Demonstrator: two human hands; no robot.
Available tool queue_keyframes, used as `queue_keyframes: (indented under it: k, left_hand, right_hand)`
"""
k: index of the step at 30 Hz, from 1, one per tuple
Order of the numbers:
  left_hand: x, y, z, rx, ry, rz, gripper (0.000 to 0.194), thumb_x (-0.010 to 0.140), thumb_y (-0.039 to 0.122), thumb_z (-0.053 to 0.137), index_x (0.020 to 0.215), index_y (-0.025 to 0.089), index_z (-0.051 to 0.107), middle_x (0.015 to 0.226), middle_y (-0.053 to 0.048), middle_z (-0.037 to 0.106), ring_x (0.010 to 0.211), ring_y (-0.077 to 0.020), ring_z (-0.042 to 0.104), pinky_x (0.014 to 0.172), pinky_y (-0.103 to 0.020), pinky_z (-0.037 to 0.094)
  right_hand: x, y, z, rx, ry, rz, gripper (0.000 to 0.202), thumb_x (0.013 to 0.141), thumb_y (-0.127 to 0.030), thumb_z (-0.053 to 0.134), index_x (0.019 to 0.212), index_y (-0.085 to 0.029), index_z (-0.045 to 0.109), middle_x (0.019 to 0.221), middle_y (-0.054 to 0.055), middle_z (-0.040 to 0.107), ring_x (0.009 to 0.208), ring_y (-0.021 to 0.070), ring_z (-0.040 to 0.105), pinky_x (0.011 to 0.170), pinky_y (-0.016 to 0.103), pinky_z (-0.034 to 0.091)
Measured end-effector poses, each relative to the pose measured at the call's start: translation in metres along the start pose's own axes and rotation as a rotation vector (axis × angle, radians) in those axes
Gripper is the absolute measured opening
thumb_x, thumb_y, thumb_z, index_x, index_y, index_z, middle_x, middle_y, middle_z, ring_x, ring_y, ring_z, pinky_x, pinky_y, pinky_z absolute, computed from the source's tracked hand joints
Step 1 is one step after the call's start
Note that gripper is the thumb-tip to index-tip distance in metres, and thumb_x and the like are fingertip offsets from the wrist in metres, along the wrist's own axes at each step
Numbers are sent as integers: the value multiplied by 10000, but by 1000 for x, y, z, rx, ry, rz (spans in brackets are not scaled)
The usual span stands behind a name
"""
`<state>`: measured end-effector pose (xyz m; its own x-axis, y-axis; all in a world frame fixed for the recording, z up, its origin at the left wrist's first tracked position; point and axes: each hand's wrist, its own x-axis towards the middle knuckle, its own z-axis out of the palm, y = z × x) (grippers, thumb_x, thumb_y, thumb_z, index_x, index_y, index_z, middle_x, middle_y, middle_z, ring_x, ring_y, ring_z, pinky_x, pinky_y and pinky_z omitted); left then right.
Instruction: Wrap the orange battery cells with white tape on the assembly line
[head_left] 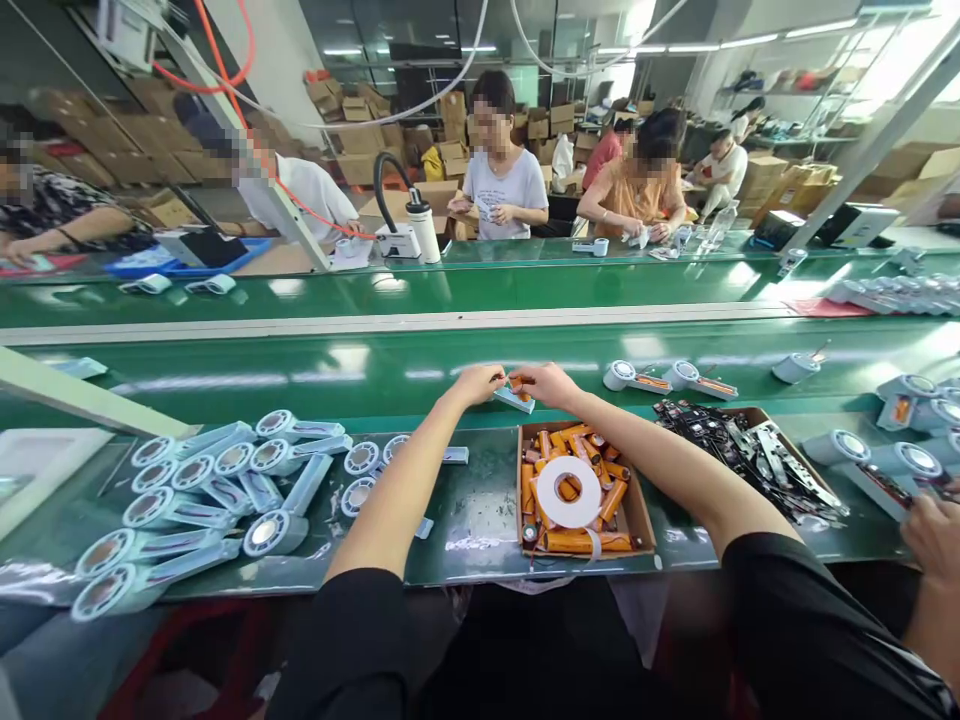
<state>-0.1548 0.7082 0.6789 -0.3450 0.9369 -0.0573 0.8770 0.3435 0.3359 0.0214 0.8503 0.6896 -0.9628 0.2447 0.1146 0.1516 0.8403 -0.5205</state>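
My left hand (478,384) and my right hand (549,384) meet over the green bench, fingertips close together. Under them is a light blue fan handle (514,400), its round head hidden or out of sight. An orange battery (519,384) shows at the fingers of my right hand, which are closed on it. The fingers of my left hand are pinched by the handle's left end; what they hold is too small to make out. Below my hands sits a cardboard box (646,520) full of orange batteries, with a white tape roll (568,492) on top.
Light blue handheld fans (276,532) lie piled at left. A heap of dark circuit boards (739,455) lies right, with opened fans (684,376) behind it. A co-worker's hand (934,530) works at far right. Several people sit across the green conveyor (300,365).
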Motion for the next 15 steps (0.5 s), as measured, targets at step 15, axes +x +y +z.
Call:
queue_keyframes:
  k: [15]
  left_hand:
    - [-8,51,-12,-15,138,-115,231,1005,321,540,1084,211,727,1105,-125,767,1058,-273,683,910,-354,516]
  right_hand:
    - [6,-53,-32,-400,-336,55,376,932,-433,689,1221,-207,771,1210,158,771,1139,316,730,971,384,564]
